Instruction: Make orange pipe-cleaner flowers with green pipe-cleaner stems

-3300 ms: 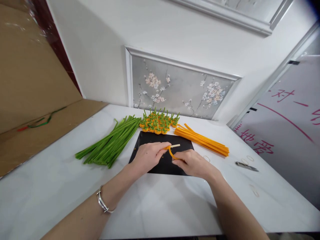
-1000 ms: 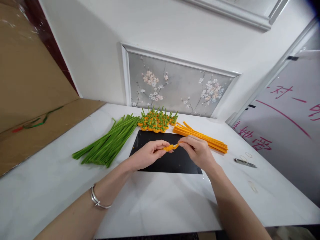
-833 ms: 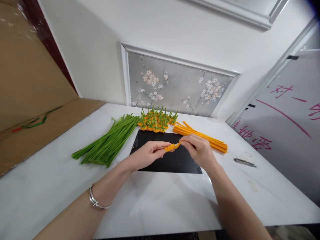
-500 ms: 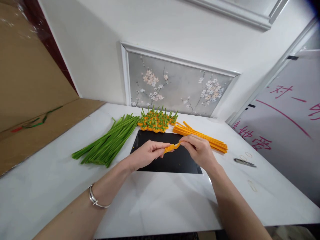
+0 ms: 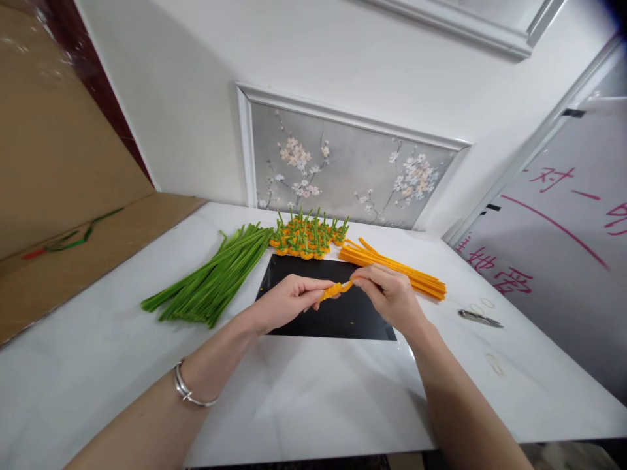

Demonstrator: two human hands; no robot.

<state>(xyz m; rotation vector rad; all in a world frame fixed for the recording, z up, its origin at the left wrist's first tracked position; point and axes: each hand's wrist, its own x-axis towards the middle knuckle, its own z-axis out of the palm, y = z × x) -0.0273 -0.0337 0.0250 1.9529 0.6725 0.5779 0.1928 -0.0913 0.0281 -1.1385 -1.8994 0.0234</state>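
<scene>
Above the black mat (image 5: 333, 326), my left hand (image 5: 289, 301) pinches a coiled orange pipe cleaner (image 5: 332, 291) between thumb and fingers. The loose end of that same orange strand is gripped by the fingertips of my right hand (image 5: 386, 290). Behind the mat stand several small orange pieces with upright green stems (image 5: 306, 238). A pile of green pipe cleaners (image 5: 210, 281) lies left of the mat. To the right, partly behind my right hand, is a bundle of straight orange pipe cleaners (image 5: 426, 282).
Silver scissors or snips (image 5: 480, 318) lie on the white table (image 5: 304, 405) at the right, near thin pale rings (image 5: 487, 303). Cardboard (image 5: 98, 241) borders the table at the left. A wall with a flower panel (image 5: 353, 163) rises behind, and a whiteboard (image 5: 563, 215) stands at the right.
</scene>
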